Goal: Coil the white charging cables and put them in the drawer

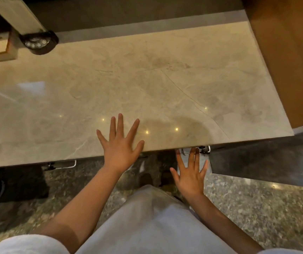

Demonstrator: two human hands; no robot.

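While the left hand [120, 145] lies flat, fingers spread, on the marble countertop [147, 85] at its front edge, the right hand [191, 173] hovers splayed, holding nothing, just below that edge by a metal drawer handle [185, 153], cables nowhere visible.

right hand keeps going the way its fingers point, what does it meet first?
Probably the chrome metal handle under the front edge of the glossy beige marble countertop. The open right hand has its fingertips overlapping that handle in the picture, though depth is unclear.
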